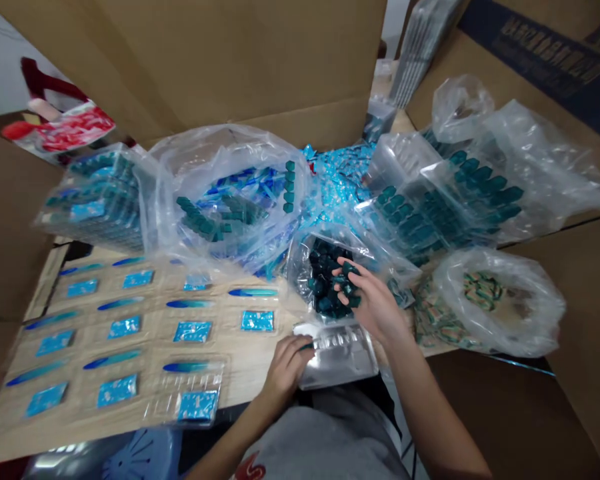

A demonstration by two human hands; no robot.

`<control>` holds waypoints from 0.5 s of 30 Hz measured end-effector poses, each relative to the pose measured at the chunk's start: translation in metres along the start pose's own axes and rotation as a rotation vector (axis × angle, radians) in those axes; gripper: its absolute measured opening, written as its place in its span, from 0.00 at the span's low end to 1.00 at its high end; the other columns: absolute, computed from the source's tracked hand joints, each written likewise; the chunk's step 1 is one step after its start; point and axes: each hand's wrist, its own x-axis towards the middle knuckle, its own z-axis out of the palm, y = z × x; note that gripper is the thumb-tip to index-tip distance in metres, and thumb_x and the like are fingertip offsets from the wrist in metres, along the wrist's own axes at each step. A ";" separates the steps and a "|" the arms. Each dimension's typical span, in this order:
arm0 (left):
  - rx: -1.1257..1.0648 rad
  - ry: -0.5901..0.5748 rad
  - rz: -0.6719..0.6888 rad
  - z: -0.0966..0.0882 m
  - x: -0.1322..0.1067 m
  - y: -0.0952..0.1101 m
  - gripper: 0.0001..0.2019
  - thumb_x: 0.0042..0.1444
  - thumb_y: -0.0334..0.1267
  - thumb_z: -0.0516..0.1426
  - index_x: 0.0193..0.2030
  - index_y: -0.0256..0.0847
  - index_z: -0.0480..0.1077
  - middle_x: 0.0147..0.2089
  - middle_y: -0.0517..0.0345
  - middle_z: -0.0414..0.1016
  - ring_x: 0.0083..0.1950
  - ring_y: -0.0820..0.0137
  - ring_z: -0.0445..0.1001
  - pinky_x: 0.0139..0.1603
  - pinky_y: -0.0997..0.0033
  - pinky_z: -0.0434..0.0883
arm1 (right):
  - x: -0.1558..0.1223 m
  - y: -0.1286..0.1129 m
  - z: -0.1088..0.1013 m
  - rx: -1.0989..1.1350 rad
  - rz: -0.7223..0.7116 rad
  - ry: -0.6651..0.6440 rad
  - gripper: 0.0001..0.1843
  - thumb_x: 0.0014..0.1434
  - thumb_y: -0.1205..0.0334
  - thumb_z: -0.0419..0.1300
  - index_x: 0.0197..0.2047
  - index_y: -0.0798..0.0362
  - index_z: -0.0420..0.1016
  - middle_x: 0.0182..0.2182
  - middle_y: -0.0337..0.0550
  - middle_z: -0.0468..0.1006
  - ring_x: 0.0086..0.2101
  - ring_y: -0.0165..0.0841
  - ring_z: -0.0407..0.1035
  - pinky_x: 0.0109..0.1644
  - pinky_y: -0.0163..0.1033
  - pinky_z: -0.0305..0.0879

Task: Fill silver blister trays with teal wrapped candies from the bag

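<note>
Dark green faceted pieces (349, 285) are gathered in the curled fingers of my right hand (375, 303). It is above a clear plastic bag (296, 257) that holds more of the same dark pieces (325, 257). My left hand (286, 367) pinches one small dark green piece (307, 346) at the left edge of a clear plastic tray (337, 360). This tray lies at the table's front edge, close to my body, with a row of small slots along its top.
Several clear trays with blue tapered sticks (184, 367) and blue packets (198, 405) cover the table's left. Behind stand a large bag of blue sticks (240, 180), loose blue packets (337, 177) and stacked filled trays (100, 193). A bag of striped packets (485, 293) sits right; cardboard boxes (220, 60) surround.
</note>
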 end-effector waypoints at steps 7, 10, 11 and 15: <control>0.077 -0.013 -0.118 -0.011 -0.001 0.001 0.08 0.66 0.33 0.51 0.37 0.40 0.69 0.40 0.54 0.81 0.41 0.68 0.78 0.51 0.61 0.63 | 0.002 0.003 -0.003 0.013 -0.009 -0.010 0.15 0.45 0.63 0.66 0.40 0.53 0.79 0.31 0.41 0.78 0.28 0.29 0.69 0.25 0.32 0.57; 0.112 -0.008 -0.132 -0.014 0.004 0.004 0.09 0.66 0.34 0.51 0.35 0.41 0.70 0.39 0.56 0.82 0.41 0.66 0.77 0.52 0.59 0.62 | 0.003 0.002 -0.001 0.040 0.026 -0.029 0.14 0.47 0.61 0.65 0.39 0.53 0.78 0.31 0.41 0.78 0.28 0.30 0.69 0.26 0.33 0.58; 0.123 -0.009 -0.130 -0.018 0.007 0.006 0.08 0.65 0.35 0.52 0.35 0.41 0.70 0.39 0.55 0.81 0.42 0.65 0.77 0.52 0.58 0.63 | 0.003 0.002 0.000 0.056 0.041 -0.034 0.14 0.48 0.60 0.64 0.39 0.54 0.78 0.31 0.42 0.78 0.28 0.29 0.69 0.25 0.33 0.58; 0.013 -0.030 -0.143 -0.050 0.035 0.021 0.08 0.65 0.37 0.52 0.42 0.40 0.71 0.46 0.48 0.77 0.47 0.65 0.75 0.45 0.66 0.70 | 0.002 0.002 0.004 0.093 0.084 -0.063 0.13 0.49 0.60 0.62 0.39 0.56 0.78 0.29 0.42 0.78 0.25 0.29 0.68 0.23 0.32 0.56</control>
